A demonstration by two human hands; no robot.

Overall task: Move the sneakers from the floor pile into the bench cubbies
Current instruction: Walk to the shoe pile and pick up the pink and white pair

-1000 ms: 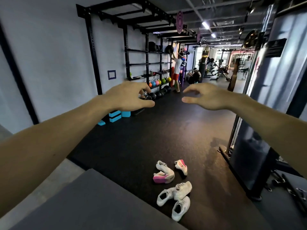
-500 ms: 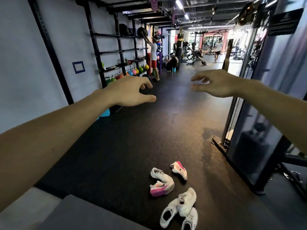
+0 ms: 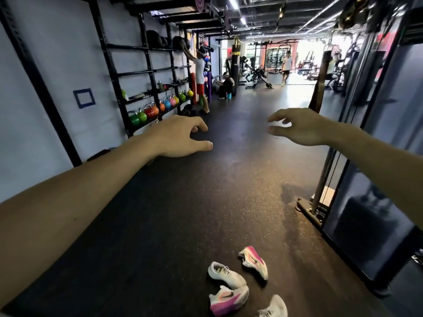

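Dark speckled rubber floor (image 3: 183,213) runs down the gym past a black wall rack of coloured kettlebells (image 3: 151,109). Both bare arms reach out at chest height; the left hand (image 3: 176,136) and right hand (image 3: 299,128) have a loose, spread grip holding nothing. Well below them, white-and-pink sneakers (image 3: 238,282) lie scattered together on the floor.

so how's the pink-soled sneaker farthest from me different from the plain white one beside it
The far pink-soled sneaker lies tipped over, its bright pink sole facing up; the plain white sneaker sits upright, opening and laces showing. The pink-soled one carries a dark swoosh on pink; the white one shows almost no colour. Both lie on the dark floor, untouched by either hand.
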